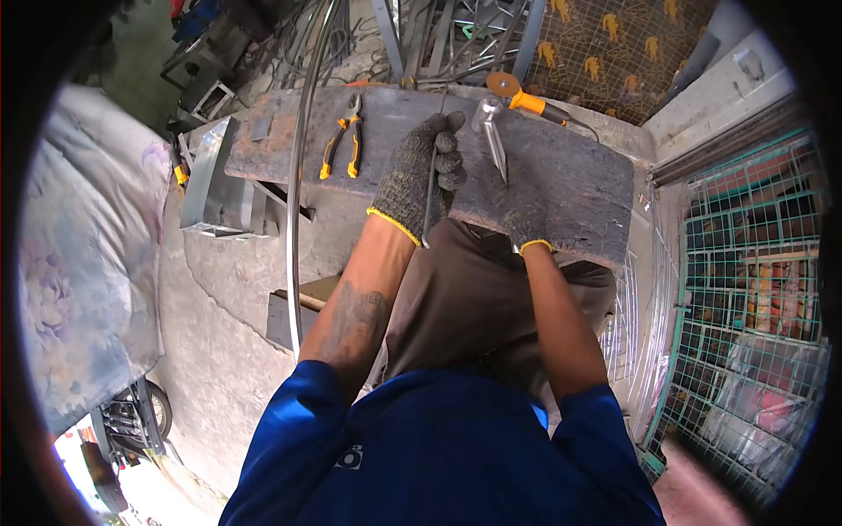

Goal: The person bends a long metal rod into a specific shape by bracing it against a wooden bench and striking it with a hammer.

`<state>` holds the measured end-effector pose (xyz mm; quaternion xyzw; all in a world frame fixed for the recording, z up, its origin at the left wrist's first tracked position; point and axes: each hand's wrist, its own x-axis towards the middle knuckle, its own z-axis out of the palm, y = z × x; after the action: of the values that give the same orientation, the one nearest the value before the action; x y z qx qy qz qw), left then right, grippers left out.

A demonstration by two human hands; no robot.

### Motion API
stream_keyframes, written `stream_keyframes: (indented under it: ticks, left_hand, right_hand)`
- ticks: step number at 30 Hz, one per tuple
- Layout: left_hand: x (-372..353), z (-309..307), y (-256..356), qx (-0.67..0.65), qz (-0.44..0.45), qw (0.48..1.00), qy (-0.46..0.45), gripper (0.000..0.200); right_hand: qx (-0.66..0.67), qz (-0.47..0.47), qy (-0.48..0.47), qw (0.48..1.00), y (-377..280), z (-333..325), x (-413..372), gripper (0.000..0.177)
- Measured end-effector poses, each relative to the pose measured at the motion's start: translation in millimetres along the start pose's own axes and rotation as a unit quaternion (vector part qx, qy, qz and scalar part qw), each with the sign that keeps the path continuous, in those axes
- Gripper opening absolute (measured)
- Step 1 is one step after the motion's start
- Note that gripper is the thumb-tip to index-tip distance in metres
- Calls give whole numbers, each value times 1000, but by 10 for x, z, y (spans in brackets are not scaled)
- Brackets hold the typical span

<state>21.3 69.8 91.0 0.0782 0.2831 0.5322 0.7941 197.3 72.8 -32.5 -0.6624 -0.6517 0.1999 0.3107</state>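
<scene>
My left hand [423, 162], in a dark grey knit glove with a yellow cuff, is closed around a thin metal rod [430, 197]. The rod runs roughly upright in view, its lower end by the wrist. My right hand [521, 202], gloved alike, is closed on the lower handle of a hammer [493, 136]; the glove blends into the dark board, so its fingers are hard to make out. The hammer's shiny head points away from me. Left of my left hand, pliers [344, 140] with orange-and-black handles lie on the worn board [588, 193].
An angle grinder [526, 101] with a tan disc lies at the board's far edge. A long metal strip [298, 175] rises on the left, near a sheet-metal box [210, 188]. Metal scraps [438, 44] are piled beyond; a green wire grille [745, 263] stands right.
</scene>
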Motion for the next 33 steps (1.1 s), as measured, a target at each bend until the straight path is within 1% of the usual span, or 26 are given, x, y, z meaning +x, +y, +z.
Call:
stream_keyframes:
  ticks: [1, 3, 5, 7, 9, 10, 12, 15, 17, 19, 24, 28, 30, 31, 33]
  left_hand:
    - [-2, 43, 13, 2, 0, 1000, -2, 18]
    - [-2, 115, 31, 14, 15, 1000, -6, 26]
    - [22, 113, 42, 11, 14, 1000, -23, 26]
    - [29, 101, 59, 8, 14, 999, -38, 26]
    - [30, 94, 68, 10, 8, 999, -51, 26]
    - [23, 98, 61, 11, 8, 999, -52, 26]
    - [4, 106, 34, 38, 15, 999, -12, 26]
    - [18, 97, -4, 40, 6, 999, 9, 25]
    - [29, 86, -14, 46, 9, 999, -3, 25]
    - [17, 108, -12, 52, 14, 998, -14, 25]
    - [-139, 227, 11, 139, 18, 990, 32, 30]
    - [-217, 73, 25, 189, 31, 981, 33, 32]
    - [-297, -42, 30, 315, 44, 946, 62, 33]
    - [-327, -152, 22, 316, 44, 946, 61, 33]
    - [-394, -413, 4, 412, 81, 905, 70, 33]
  right_hand:
    - [-5, -20, 9, 1000, -11, -5, 10, 44]
    - [-15, -18, 3, 1000, -20, -25, 4, 44]
    - [-26, -15, -5, 1000, -4, -18, 8, 44]
    - [1, -4, 12, 1000, -17, 1, 16, 45]
    - [2, -4, 8, 1000, -25, -21, 15, 46]
    - [3, -3, 4, 1000, -27, -30, 12, 46]
    - [-6, -1, 0, 1000, -38, -43, 4, 47]
    - [-10, 3, -11, 1000, -49, -57, 10, 47]
    - [-6, 6, -18, 1000, -30, -49, 8, 48]
    - [-2, -6, -5, 1000, -29, -44, 3, 48]
    - [-3, -1, -12, 1000, -97, -95, -4, 46]
    - [12, -5, -5, 1000, -113, -110, -15, 44]
    - [20, -4, -1, 1000, -103, -94, -30, 44]
    - [27, -1, 4, 1000, -94, -88, -30, 44]
    - [14, 13, -6, 1000, -97, -85, -27, 45]
